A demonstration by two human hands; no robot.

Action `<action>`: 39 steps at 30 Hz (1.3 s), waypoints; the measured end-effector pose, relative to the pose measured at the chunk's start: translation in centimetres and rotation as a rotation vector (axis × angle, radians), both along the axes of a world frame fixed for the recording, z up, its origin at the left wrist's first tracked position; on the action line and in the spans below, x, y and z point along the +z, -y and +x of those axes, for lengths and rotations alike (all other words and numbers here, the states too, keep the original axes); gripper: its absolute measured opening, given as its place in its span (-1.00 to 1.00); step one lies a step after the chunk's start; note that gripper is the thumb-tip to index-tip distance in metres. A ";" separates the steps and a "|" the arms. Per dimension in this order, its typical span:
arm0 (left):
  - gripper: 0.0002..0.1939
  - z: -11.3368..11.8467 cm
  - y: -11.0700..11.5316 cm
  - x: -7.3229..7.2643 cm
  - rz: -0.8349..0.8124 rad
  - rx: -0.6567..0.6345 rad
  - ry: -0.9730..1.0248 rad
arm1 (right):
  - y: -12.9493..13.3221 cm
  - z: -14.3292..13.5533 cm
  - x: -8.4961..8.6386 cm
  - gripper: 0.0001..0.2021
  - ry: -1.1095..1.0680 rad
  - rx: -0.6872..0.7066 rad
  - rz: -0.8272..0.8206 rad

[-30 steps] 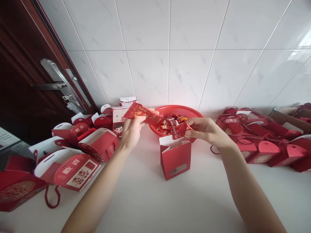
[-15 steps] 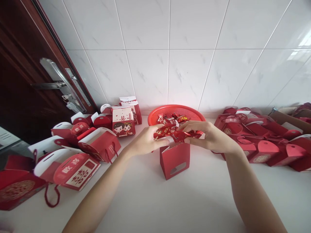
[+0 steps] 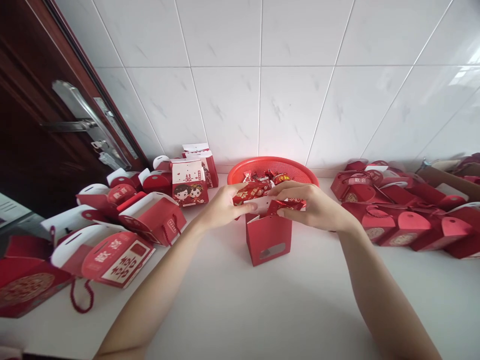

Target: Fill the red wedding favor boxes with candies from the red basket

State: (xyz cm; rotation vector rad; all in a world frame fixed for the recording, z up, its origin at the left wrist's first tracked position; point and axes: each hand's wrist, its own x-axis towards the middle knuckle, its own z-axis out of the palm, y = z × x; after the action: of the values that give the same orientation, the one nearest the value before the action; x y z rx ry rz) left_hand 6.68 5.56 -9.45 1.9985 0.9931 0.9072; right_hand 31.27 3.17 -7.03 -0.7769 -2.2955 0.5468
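An upright red gift box [image 3: 268, 240] with a window low on its front stands on the white table, its top unfolded. At the left of its opening, my left hand [image 3: 221, 205] is closed around red-and-gold wrapped candy [image 3: 249, 193], with the thumb by the box's white inner flap [image 3: 261, 205]. My right hand [image 3: 311, 202] pinches a shiny red candy packet [image 3: 296, 203] at the right of the opening; its fingers hide part of the wrapper. Behind both hands, a red mesh basket [image 3: 273, 164] holds more wrapped candies.
Several opened red gift boxes [image 3: 112, 255] spread over the left of the table, near a dark door [image 3: 22, 100] with a metal handle. More red boxes [image 3: 407, 232] crowd the right side. A tiled wall [image 3: 225, 110] rises behind the basket.
My right hand has moved left and slightly down with its candy packet, which now sits lower at the box opening. My left hand stays beside the opening. The view has shifted slightly.
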 end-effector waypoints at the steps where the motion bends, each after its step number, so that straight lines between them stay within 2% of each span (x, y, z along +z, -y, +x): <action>1: -0.53 0.0 -0.1 0.0 -0.008 -0.004 0.003 | 0.0 0.0 0.0 -0.88 -0.014 -0.009 0.002; 6: -0.51 -0.1 -0.2 -0.1 -0.021 -0.037 0.036 | 0.3 0.1 0.2 -0.91 -0.093 -0.033 -0.020; 10: -0.46 -0.1 -0.3 -0.1 -0.031 -0.060 0.050 | 0.5 -0.1 0.1 -0.94 -0.281 -0.072 -0.093; 14: -0.46 -0.1 -0.4 -0.2 -0.039 -0.088 0.068 | 0.0 -0.5 -0.3 -0.83 -0.472 -0.035 -0.215; 17: -0.48 -0.1 -0.4 -0.2 -0.053 -0.114 0.082 | -0.5 -0.8 -0.8 -0.77 -0.542 -0.046 -0.246; 23: -0.61 -0.1 -0.5 -0.2 -0.126 -0.095 0.072 | -0.9 -1.5 -1.3 -0.81 -0.511 -0.099 -0.251; 26: -0.66 0.0 -0.6 -0.1 -0.144 -0.089 0.091 | -0.9 -1.6 -1.4 -0.87 -0.441 -0.087 -0.196; 30: -0.65 0.1 -0.6 -0.1 -0.155 -0.102 0.124 | -0.6 -1.9 -1.5 -0.98 -0.337 -0.155 -0.101; 39: -0.68 0.1 -0.9 -0.5 -0.174 -0.140 0.197 | 0.0 -2.5 -1.8 -0.93 -0.215 -0.234 0.000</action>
State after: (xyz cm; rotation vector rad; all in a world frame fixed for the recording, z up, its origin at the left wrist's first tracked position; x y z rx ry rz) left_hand 6.73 6.51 -9.93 1.7716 0.7840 0.8898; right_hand 28.77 3.16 -8.78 -0.9252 -1.9764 0.4964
